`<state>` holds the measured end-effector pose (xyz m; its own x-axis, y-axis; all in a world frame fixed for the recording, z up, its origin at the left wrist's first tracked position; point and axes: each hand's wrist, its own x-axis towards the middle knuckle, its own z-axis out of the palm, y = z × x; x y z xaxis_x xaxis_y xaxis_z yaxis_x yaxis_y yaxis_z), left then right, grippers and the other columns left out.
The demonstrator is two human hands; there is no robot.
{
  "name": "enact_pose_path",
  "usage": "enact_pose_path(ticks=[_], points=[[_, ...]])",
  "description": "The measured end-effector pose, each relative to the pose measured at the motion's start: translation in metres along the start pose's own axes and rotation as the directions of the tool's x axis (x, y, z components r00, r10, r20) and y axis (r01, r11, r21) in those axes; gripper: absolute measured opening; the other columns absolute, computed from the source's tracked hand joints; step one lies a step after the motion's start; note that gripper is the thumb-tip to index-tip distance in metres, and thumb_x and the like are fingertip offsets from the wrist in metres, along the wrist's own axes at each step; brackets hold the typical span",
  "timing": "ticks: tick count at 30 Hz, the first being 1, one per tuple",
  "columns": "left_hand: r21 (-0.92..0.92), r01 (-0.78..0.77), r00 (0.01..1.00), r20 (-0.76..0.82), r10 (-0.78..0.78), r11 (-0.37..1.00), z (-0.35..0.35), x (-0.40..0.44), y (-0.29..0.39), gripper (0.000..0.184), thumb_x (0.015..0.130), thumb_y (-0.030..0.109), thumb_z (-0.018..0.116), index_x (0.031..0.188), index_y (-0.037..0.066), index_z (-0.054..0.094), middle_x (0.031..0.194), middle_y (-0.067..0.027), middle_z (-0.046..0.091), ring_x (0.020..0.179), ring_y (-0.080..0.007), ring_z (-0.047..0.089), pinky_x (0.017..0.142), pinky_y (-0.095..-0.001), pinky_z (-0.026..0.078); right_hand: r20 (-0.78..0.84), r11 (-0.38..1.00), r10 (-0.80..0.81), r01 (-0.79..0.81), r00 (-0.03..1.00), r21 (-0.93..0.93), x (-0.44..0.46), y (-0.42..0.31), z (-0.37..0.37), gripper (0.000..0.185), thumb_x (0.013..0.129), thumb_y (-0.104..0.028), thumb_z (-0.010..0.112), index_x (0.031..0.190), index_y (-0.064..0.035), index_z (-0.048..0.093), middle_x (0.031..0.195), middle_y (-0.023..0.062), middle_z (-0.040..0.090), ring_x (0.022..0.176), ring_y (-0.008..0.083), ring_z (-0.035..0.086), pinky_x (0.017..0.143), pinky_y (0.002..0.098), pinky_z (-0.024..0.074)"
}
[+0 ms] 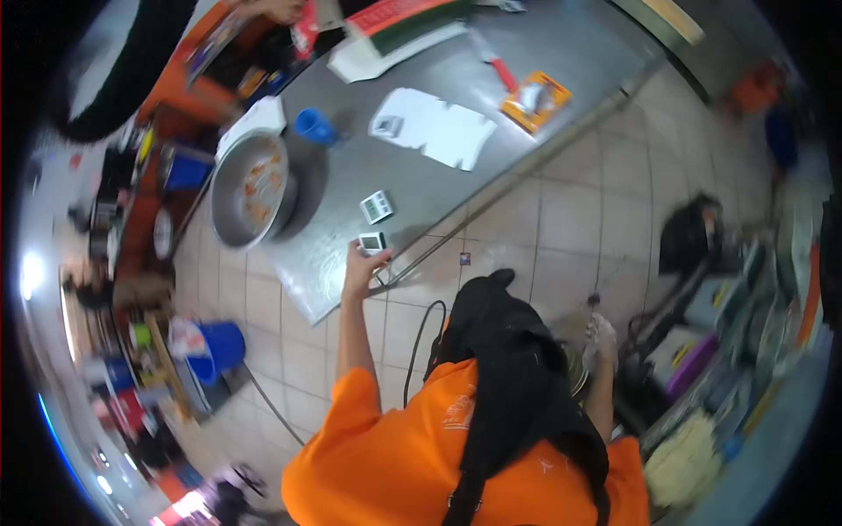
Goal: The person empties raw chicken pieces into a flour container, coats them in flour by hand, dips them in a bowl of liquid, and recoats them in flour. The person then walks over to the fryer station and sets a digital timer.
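Note:
My left hand [361, 266] is at the near edge of the steel table, thumb and fingers around a small white digital timer [372, 242]. A second white timer [377, 207] stands on the tabletop just beyond it. Off to the right, my right hand [601, 340] wears a thin clear glove and looks closed. A small dark tip [594, 300] shows just past its fingers, but blur hides what it belongs to. Below that hand is the rim of a round metal vessel [577, 373], partly covered by my black apron [517, 386].
On the steel table [338, 180] are a metal bowl [250, 188] with orange food bits, a blue cup [314, 127], flat white cardboard [434, 127], an orange-yellow packet [537, 101] and a red-handled knife [500, 70]. A blue bucket [215, 351] stands left; cluttered equipment lines the right.

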<state>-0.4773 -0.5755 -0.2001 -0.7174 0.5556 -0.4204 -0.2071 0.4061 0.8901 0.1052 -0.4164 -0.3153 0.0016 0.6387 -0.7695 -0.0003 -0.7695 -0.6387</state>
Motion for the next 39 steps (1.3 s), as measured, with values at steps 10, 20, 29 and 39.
enact_pose_path(ticks=[10, 20, 29, 39], points=[[0.026, 0.325, -0.19, 0.981, 0.038, 0.945, 0.291, -0.199, 0.117, 0.062, 0.063, 0.003, 0.081, 0.112, 0.006, 0.043, 0.085, -0.0182, 0.062, 0.046, -0.0163, 0.056, 0.036, -0.023, 0.043, -0.601, 0.999, -0.024, 0.041, 0.799, 0.014, -0.118, 0.336, -0.069, 0.024, 0.083, -0.026, 0.052, 0.087, -0.0045, 0.063, 0.076, 0.0156, 0.065, 0.072, 0.0317, 0.065, 0.065, 0.0452, 0.0502], [0.29, -0.406, -0.637, 0.591, -0.496, 0.867, 0.275, -0.529, -0.013, 0.067, 0.074, -0.005, 0.066, 0.132, 0.005, 0.034, 0.085, -0.0125, 0.064, 0.054, -0.0127, 0.056, 0.046, -0.0239, 0.047, -0.82, 0.914, 0.404, -0.204, 0.405, 0.35, -0.348, 0.634, 0.117, 0.026, 0.081, -0.025, 0.062, 0.097, -0.0044, 0.062, 0.078, 0.0141, 0.063, 0.067, 0.0259, 0.061, 0.058, 0.0366, 0.0493], [0.263, -0.554, -0.808, 0.06, -0.586, 0.79, 0.136, -0.652, -0.099, 0.077, 0.076, -0.005, 0.065, 0.139, 0.012, 0.025, 0.094, -0.0126, 0.061, 0.062, -0.0189, 0.063, 0.054, -0.0307, 0.055, -0.638, -0.004, 0.741, 0.951, 0.211, 0.31, -0.525, 0.483, 0.204, 0.028, 0.093, -0.019, 0.048, 0.114, -0.0022, 0.057, 0.086, 0.0108, 0.06, 0.064, 0.0133, 0.052, 0.055, 0.0246, 0.0426], [0.403, -0.602, -0.798, -0.307, -0.518, 0.689, 0.062, -0.674, -0.134, 0.071, 0.086, -0.001, 0.043, 0.144, 0.022, 0.008, 0.116, -0.0298, 0.053, 0.07, -0.0308, 0.065, 0.061, -0.0376, 0.057, -0.782, 0.332, 0.564, 0.94, -0.265, -0.079, -0.627, 0.362, 0.17, 0.03, 0.093, -0.018, 0.054, 0.115, 0.0015, 0.06, 0.091, 0.0052, 0.061, 0.075, 0.0114, 0.053, 0.065, 0.0242, 0.0421]])
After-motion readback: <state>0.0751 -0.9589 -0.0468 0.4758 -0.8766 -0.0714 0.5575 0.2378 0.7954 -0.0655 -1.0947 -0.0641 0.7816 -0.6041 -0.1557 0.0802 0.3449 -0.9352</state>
